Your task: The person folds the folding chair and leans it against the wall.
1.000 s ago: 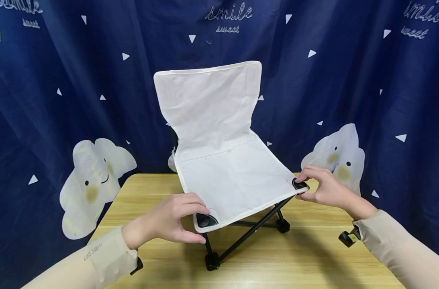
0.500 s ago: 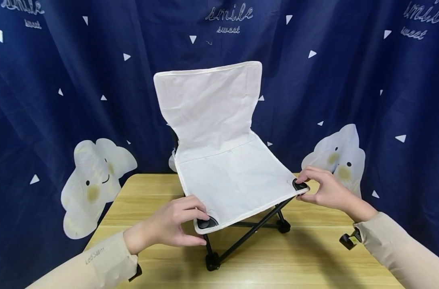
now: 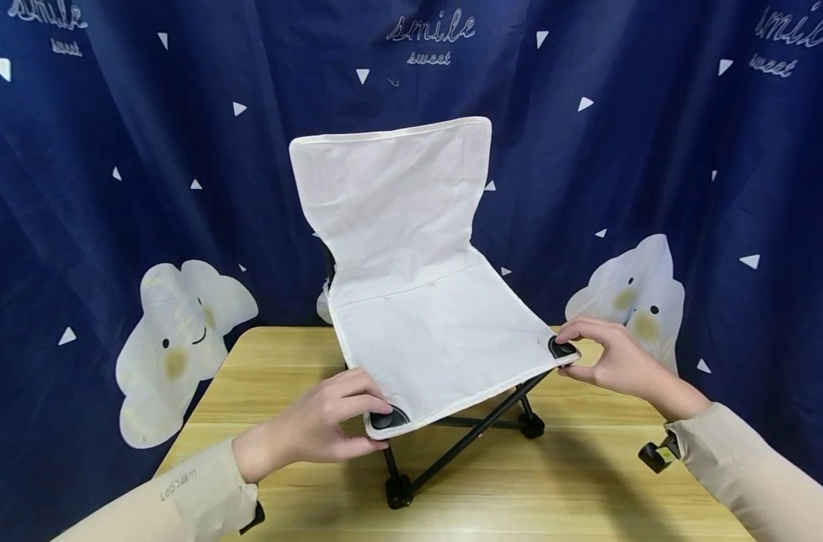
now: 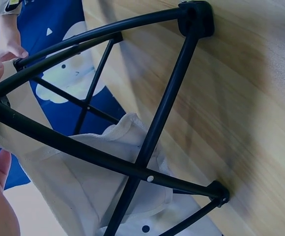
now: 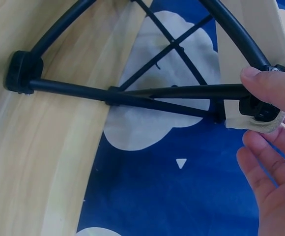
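Note:
A small folding chair (image 3: 438,324) with white fabric and black tube legs stands unfolded, its backrest at the far side. My left hand (image 3: 323,421) pinches its front left corner, fingers on the black corner patch (image 3: 389,418) and thumb below. At the front right corner, my right hand (image 3: 614,360) grips the other black patch (image 3: 562,348) between fingers and thumb. The left wrist view shows the crossed legs (image 4: 147,162) from beneath, with my left thumb by the corner joint. In the right wrist view, my right thumb (image 5: 268,83) presses on the black corner joint (image 5: 260,105).
The chair's feet rest on a light wooden table (image 3: 269,361); a black foot (image 3: 399,491) stands near the left hand. Behind hangs a dark blue curtain (image 3: 181,113) with white triangles and clouds. Small black devices sit at both wrists.
My left fingers have slid slightly left and down on the corner patch, and the thumb has come up closer beneath it. My right hand and the chair stay nearly still.

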{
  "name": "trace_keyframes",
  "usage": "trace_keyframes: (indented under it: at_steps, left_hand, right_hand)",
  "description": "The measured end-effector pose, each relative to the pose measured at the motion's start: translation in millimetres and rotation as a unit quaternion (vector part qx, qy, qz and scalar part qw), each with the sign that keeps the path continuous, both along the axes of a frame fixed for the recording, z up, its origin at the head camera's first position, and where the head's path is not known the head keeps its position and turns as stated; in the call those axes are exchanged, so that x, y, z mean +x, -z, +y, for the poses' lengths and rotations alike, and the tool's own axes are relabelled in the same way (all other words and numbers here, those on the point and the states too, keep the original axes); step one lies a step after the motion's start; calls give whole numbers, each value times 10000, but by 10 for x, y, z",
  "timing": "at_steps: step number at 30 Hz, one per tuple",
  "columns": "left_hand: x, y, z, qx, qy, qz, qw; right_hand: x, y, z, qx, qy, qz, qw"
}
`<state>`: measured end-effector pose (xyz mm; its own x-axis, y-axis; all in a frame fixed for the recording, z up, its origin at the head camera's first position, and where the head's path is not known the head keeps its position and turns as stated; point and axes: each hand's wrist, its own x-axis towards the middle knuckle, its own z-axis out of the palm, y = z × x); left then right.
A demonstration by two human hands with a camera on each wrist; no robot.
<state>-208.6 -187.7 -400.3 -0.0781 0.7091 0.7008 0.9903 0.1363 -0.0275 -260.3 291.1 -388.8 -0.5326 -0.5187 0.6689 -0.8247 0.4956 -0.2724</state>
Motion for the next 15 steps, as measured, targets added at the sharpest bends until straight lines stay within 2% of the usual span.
trace_keyframes:
  at_steps: [9, 15]
  left_hand:
    - [9, 6, 12, 81, -16, 53, 10000]
    - [4, 3, 14, 144, 1, 191, 9997]
  right_hand:
    - [1, -2, 17, -124, 10, 107, 9999]
    - [2, 0, 27, -194, 11, 34, 9998]
